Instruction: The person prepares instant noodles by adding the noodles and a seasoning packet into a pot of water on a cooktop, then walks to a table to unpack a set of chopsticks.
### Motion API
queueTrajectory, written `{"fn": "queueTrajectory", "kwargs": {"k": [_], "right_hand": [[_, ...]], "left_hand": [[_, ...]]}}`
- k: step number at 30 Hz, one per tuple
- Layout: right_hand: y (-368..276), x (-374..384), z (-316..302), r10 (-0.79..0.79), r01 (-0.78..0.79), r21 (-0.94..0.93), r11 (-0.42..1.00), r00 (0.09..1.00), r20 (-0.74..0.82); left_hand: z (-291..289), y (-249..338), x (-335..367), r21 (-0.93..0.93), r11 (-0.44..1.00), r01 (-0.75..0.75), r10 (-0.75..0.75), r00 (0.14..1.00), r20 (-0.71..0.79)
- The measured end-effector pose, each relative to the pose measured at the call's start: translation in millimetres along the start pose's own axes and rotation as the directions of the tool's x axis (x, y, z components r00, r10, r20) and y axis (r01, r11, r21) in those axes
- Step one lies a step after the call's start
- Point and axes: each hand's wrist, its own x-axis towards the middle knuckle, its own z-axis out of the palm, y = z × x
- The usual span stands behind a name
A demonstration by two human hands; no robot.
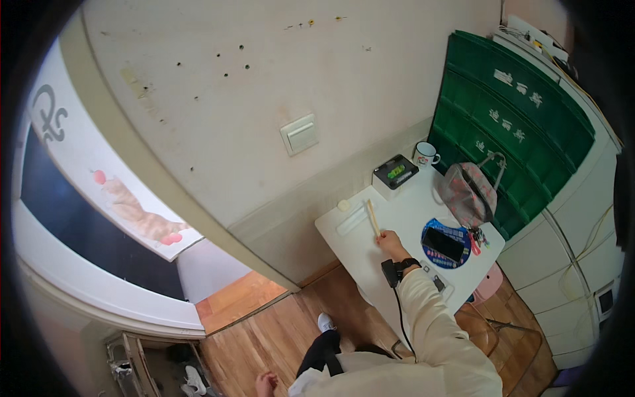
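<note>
My right hand [391,244] is closed around the near end of a thin, pale, chopstick-like stick [372,216]. The stick points away from me over the white table [403,221], beside the tray-like groove at its left edge. A black band with a small device [395,270] and a cable sits on my right wrist. Low in the view, away from the table, hangs my left hand [266,383]. Its fingers are loosely bent and apart, with nothing seen in them. Just right of the right hand, a black phone [444,245] lies on a round blue mat [456,263].
On the table stand a black-topped box [395,173], a white mug [425,155], a round pale object [343,205] and a grey-pink bag [467,196]. Keys with a red strap [475,239] lie by the mat. A green panel [512,126] leans behind; a doorway opens at left.
</note>
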Motion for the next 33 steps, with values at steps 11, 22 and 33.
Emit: {"fn": "queueTrajectory", "kwargs": {"k": [11, 22, 33], "right_hand": [[-51.2, -1.9, -7.7, -0.07, 0.027, -0.818, 0.575, 0.997, -0.016], [-32.6, -0.5, -9.0, -0.522, 0.233, -0.736, 0.636, 0.832, -0.187], [-35.5, 13.2, -13.6, -0.555, 0.296, -0.685, 0.665, 0.811, -0.188]], "left_hand": [[98.3, 186.2, 105.8, 0.399, 0.91, -0.109, 0.037, 0.982, 0.183], [136.7, 188.3, 115.4, 0.425, 0.905, 0.03, -0.106, 0.982, 0.155], [156.5, 191.9, 125.7, 0.451, 0.893, 0.018, -0.102, 0.981, 0.164]]}}
